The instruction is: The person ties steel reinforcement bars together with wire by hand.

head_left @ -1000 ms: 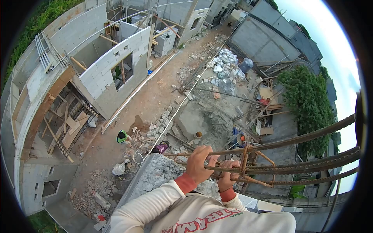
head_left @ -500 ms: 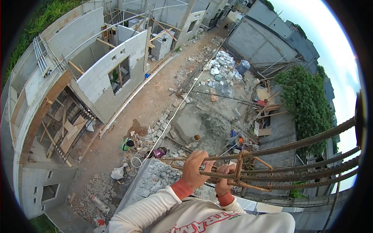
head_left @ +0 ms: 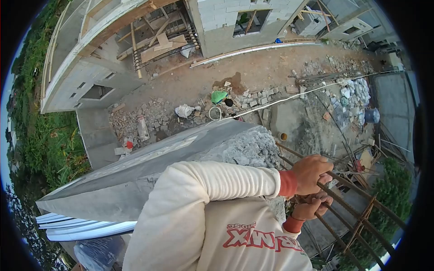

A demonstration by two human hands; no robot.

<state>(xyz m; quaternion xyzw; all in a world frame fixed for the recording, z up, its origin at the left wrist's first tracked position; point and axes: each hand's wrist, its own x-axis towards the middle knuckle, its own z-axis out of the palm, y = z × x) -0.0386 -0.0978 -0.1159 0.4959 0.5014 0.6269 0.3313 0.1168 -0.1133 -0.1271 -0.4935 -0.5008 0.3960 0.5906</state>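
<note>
My left hand [head_left: 312,174] is closed around a rusty ribbed bar of the rebar cage [head_left: 348,205]. Just below it, my right hand [head_left: 312,207] grips the same cage, its fingers wrapped over a bar and partly hidden. Thinner ties cross the long bars toward the lower right. The cage's near end meets the rough, broken concrete top [head_left: 253,149] beside my sleeve. Both cuffs are red on cream sleeves.
A concrete ledge [head_left: 113,187] slopes away to the left, high above the ground. Far below lie rubble [head_left: 142,128], a white hose [head_left: 280,103], a green shape beside a dark round one [head_left: 218,96], and block walls [head_left: 221,18]. Trees [head_left: 391,189] stand at right.
The view has swung left, showing more ledge and greenery. Both hands still hold the cage, which now appears farther right and slants down to the lower right.
</note>
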